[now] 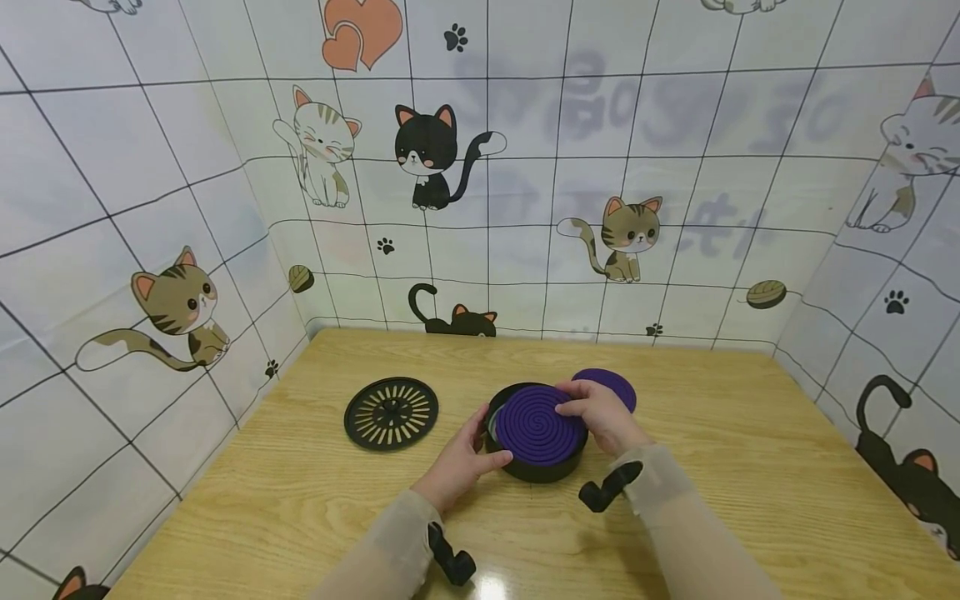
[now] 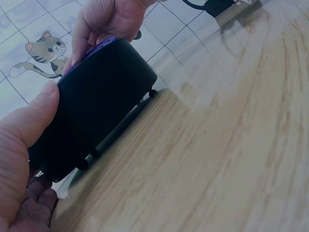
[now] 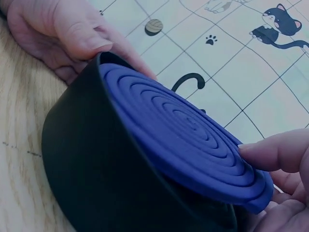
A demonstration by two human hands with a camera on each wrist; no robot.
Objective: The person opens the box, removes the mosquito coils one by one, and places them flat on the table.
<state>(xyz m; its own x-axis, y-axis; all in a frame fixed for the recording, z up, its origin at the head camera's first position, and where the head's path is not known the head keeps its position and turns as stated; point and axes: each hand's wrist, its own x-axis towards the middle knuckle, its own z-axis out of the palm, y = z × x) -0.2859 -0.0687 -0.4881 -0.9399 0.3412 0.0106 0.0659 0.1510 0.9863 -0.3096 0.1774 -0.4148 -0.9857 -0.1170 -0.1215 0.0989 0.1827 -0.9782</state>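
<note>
A purple mosquito coil [image 1: 538,425] lies tilted over the mouth of a round black mosquito coil holder [image 1: 536,475]. One edge of it sits inside the rim, while the other rises above it in the right wrist view. My right hand [image 1: 603,417] pinches that raised edge between thumb and fingers. My left hand [image 1: 459,462] grips the holder's left side, thumb at the near rim and fingers round the wall. Beneath the holder, small feet show in the left wrist view. The coil hides most of the holder's inside.
Behind the right hand lies a second purple coil [image 1: 609,385], partly covered. A black slotted lid [image 1: 392,413] rests left of the holder on the wooden table [image 1: 300,500]. Cat-patterned walls [image 1: 525,192] enclose the table's back and sides.
</note>
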